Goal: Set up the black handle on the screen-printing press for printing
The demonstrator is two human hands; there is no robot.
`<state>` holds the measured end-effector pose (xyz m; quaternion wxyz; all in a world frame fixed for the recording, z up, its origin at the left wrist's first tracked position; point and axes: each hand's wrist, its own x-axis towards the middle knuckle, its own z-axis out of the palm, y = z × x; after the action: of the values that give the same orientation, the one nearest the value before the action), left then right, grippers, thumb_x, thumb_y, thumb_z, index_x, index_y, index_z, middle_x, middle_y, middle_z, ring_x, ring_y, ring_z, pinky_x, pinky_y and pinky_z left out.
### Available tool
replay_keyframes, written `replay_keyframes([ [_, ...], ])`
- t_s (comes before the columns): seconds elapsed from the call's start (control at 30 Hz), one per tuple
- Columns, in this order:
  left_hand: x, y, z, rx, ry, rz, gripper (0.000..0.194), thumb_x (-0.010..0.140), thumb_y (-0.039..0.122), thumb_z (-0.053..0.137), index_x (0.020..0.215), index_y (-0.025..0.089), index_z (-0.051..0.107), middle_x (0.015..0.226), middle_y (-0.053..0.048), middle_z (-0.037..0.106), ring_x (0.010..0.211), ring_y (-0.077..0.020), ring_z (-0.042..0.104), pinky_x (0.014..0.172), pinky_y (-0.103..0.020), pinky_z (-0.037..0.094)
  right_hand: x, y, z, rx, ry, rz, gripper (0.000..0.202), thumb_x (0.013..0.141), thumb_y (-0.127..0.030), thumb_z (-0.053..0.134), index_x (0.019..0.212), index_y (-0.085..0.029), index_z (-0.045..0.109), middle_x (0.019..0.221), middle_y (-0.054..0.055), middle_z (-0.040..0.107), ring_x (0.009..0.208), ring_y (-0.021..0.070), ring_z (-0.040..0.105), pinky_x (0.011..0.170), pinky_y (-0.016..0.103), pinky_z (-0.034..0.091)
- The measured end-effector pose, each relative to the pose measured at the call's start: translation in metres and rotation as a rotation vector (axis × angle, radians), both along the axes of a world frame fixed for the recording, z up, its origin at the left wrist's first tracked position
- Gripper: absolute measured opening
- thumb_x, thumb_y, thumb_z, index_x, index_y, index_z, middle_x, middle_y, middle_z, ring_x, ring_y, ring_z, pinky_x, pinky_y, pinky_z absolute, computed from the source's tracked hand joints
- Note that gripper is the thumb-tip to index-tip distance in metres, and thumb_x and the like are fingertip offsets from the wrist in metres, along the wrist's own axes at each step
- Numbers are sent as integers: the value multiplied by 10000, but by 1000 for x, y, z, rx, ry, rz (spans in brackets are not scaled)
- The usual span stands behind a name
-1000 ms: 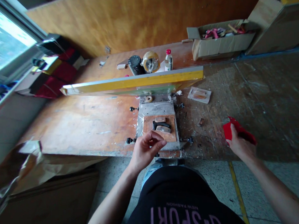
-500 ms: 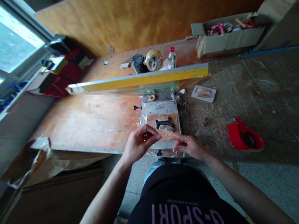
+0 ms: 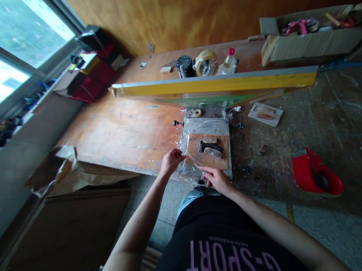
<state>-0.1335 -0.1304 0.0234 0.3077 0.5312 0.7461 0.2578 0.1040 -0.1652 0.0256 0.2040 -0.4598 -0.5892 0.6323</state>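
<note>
My left hand [image 3: 172,161] is closed in a pinch at the left edge of a flat metal base [image 3: 206,125], on a thin strip of clear film [image 3: 193,159]. The strip slants down to my right hand [image 3: 216,179], whose forefinger and thumb are at its other end by the base's front edge. A brown board [image 3: 196,144] lies on the base. On it rests a black curved handle-shaped part [image 3: 212,145] beside a pale rounded block [image 3: 212,151]. Exactly how the right fingertips grip the film is hard to make out.
A yellow-edged frame [image 3: 214,84] stands raised behind the base. Beyond it are a black container [image 3: 183,64], a tape roll [image 3: 206,63] and a red-capped bottle [image 3: 230,62]. A red tape dispenser [image 3: 318,175] lies right; an open cardboard box [image 3: 312,43] stands at the back right.
The view has turned, shifting the bench rightward in the picture. Both hands have moved left relative to the base, off the board's front middle to its left front corner.
</note>
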Motion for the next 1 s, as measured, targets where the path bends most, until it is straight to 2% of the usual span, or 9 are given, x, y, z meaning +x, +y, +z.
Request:
replay_keyframes([
  [0.13,-1,11,-11,1,101,-46,280,681,392,730,851,196,624,711,23,641,657,-124,575,621,-230,416,-12,4,-11,-17,-91,1,430,924,-259,439,1327,-172,560,827,40,721,461,94,575,486,210,477],
  [0.3,5,16,-15,12,276,-76,222,725,349,713,857,213,596,784,-9,667,721,-164,608,648,-260,419,-22,8,-5,-11,-244,30,430,948,-273,422,1356,-197,536,824,42,716,452,95,582,461,199,463],
  [0.47,8,12,-20,86,413,-159,223,765,322,690,923,211,578,899,-58,670,887,-224,627,857,-347,443,-29,12,4,39,-363,75,407,950,-259,425,1325,-196,571,854,66,730,464,116,606,494,226,490],
  [0.53,6,12,-21,91,476,-137,338,751,351,707,1016,192,569,1003,-100,645,992,-259,604,913,-382,434,-29,13,6,62,-390,86,405,948,-273,439,1324,-201,572,829,66,736,489,130,624,520,236,506],
  [0.63,-2,15,-18,43,542,-51,642,719,425,731,1237,145,475,1179,-168,564,1139,-313,535,922,-412,445,-24,12,6,122,-414,117,417,932,-252,462,1335,-224,562,690,25,721,475,126,617,534,222,506],
  [0.67,-4,16,-16,25,551,-48,696,719,433,730,1281,138,444,1201,-176,551,1158,-321,524,924,-418,448,-21,10,6,133,-424,132,431,925,-238,465,1348,-234,549,634,7,704,456,122,605,527,216,500],
  [0.73,-3,16,-12,28,562,-76,668,760,399,695,1316,139,429,1220,-174,551,1167,-319,524,940,-425,449,-14,7,5,135,-448,160,462,916,-224,466,1374,-260,519,532,-25,658,410,117,577,502,208,480],
  [0.87,24,3,-15,200,562,-138,574,889,302,517,1407,118,354,1427,-197,440,1335,-302,406,1075,-441,369,1,-2,6,89,-483,203,466,920,-273,464,1384,-284,502,458,-45,614,373,130,563,475,219,461],
  [1.0,65,-20,-31,227,553,-271,717,919,475,437,1485,85,236,1544,-205,287,1451,-341,202,1159,-514,237,13,-7,7,154,-492,221,442,914,-268,470,1350,-279,545,627,0,717,547,166,668,622,258,522],
])
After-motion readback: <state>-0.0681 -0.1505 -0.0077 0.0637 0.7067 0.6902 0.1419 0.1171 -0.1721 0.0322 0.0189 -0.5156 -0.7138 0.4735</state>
